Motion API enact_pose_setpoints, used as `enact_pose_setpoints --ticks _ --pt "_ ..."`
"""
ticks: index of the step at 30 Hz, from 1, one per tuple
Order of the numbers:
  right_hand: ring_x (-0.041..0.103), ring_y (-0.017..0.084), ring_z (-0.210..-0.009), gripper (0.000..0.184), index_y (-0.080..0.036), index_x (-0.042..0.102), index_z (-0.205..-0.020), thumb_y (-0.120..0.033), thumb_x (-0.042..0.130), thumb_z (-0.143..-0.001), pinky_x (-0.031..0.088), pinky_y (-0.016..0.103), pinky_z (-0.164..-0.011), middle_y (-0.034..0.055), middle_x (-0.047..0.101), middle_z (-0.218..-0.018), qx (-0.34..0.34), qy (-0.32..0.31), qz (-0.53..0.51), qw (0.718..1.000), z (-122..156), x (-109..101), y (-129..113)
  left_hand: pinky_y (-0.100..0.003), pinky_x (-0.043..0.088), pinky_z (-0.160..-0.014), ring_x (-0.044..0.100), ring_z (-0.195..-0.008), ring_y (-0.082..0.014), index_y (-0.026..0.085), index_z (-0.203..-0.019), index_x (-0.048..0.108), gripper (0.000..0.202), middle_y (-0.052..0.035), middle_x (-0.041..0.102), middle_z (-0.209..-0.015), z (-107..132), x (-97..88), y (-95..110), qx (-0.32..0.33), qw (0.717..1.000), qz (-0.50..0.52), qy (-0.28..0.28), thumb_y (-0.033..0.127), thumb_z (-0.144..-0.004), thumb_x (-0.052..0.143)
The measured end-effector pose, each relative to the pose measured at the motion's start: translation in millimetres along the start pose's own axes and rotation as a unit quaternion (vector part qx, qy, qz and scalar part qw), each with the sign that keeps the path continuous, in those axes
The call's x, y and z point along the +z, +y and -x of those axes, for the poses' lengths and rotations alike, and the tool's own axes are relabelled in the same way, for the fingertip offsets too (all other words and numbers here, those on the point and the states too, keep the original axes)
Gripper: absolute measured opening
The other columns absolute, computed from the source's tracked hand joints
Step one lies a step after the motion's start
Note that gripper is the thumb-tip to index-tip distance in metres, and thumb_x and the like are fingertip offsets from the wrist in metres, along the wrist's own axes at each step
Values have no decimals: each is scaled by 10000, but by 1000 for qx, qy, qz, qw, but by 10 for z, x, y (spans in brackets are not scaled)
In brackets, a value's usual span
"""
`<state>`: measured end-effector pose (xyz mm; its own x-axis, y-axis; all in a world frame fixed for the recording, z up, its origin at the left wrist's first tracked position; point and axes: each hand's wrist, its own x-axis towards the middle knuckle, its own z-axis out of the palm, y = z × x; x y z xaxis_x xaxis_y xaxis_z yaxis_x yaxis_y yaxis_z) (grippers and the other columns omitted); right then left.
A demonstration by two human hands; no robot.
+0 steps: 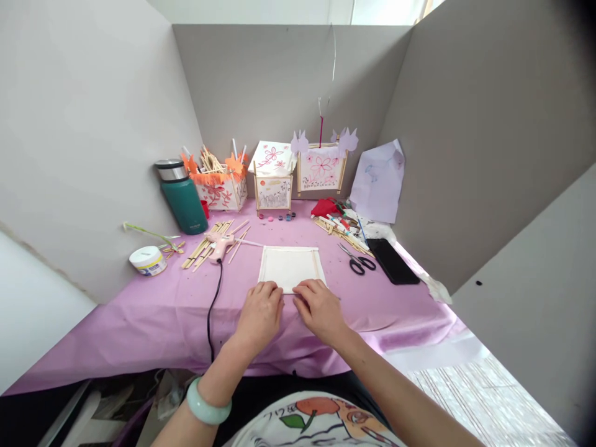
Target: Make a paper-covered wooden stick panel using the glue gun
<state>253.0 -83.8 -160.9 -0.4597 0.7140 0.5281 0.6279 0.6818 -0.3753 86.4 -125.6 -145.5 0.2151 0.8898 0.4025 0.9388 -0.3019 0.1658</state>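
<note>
A white square panel (pixel 289 264) lies flat on the purple cloth in front of me, with thin sticks along its borders. My left hand (pixel 261 311) grips its near edge, left of the middle, fingers curled and pressed together. Just to the right, my right hand (pixel 321 311) pinches the same edge, thumb tucked under the fingers. A small gap separates the two hands. The fingers hide most of the near edge. Beyond the panel's left corner lies a pink hot glue gun (pixel 221 246), its nozzle pointing toward the panel.
Bamboo sticks (pixel 203 249), a white tub (pixel 148 261) and a green bottle (pixel 185 202) stand left. Scissors (pixel 357 261) and a black phone (pixel 393 262) lie right. Decorated paper lanterns (pixel 274 189) and a stick-filled box (pixel 218 194) line the back. Grey partitions (pixel 288 74) enclose the table.
</note>
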Motion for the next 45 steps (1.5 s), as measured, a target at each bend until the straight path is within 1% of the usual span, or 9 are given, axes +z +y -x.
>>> enact_pose_setpoints --ticks 8,11,13,17,22,29,37,40,45 --pt "570 170 -1004 234 -224 640 -1067 -298 481 -913 461 294 -852 56 634 -1093 24 16 -145 989 -60 -298 331 -386 466 -850 565 -946 -229 144 -1004 650 237 -112 617 -1025 -54 -78 -138 -6 992 125 -3 218 -897 453" --pt "559 182 -1038 282 -195 657 -1019 -330 424 -933 437 299 -891 68 635 -1102 130 81 -8 988 -92 -599 812 -279 496 -778 611 -913 -174 168 -994 640 251 -82 648 -1035 -240 -158 -354 -63 974 215 19 281 -910 432" --pt "551 208 -1034 306 -196 659 -1050 -341 416 -933 438 311 -856 70 635 -1106 239 19 170 956 -112 -753 1096 -257 490 -778 617 -910 -162 165 -1007 628 271 -70 663 -1009 -454 -187 -506 -131 979 157 28 284 -919 401" --pt "557 266 -992 283 -162 679 -1029 -301 467 -902 428 352 -791 115 652 -1031 260 -42 225 938 -167 -853 1337 -308 444 -881 593 -1000 -207 132 -1047 629 258 -120 641 -1102 -985 -123 -708 -165 986 35 -17 172 -862 453" --pt "580 268 -937 222 -166 682 -943 -289 514 -868 405 317 -680 120 653 -1003 256 -100 246 929 -307 -811 1304 -329 421 -908 571 -1023 -215 166 -946 666 210 -93 661 -1032 -1415 55 -730 -118 988 -19 -95 98 -828 506" --pt "615 231 -810 164 -174 623 -918 -257 539 -804 360 286 -594 92 663 -947 276 -127 226 925 -385 -937 1287 -385 441 -881 576 -990 -217 128 -945 646 177 -103 642 -1033 -1435 26 -723 -135 980 -66 -132 220 -881 509" --pt "630 193 -757 277 -184 590 -955 -367 551 -752 446 271 -593 63 670 -888 341 -48 -116 932 179 -1258 1123 -268 452 -651 641 -754 -208 173 -825 706 198 -92 703 -800 -1144 -115 -639 -198 968 -42 -147 163 -737 528" --pt "622 202 -766 289 -194 587 -923 -403 557 -726 468 296 -635 63 665 -880 320 -71 -139 934 506 -1245 913 -317 465 -722 631 -862 -249 132 -949 681 243 -149 685 -933 -985 -146 -514 -208 970 -54 -110 192 -786 510" --pt "603 211 -795 239 -227 567 -916 -419 511 -785 443 310 -633 51 648 -897 307 -94 -3 947 866 -1114 611 -356 439 -875 565 -999 -237 159 -978 661 201 -111 630 -1046 -757 -131 -142 -14 998 54 -16 163 -834 520"
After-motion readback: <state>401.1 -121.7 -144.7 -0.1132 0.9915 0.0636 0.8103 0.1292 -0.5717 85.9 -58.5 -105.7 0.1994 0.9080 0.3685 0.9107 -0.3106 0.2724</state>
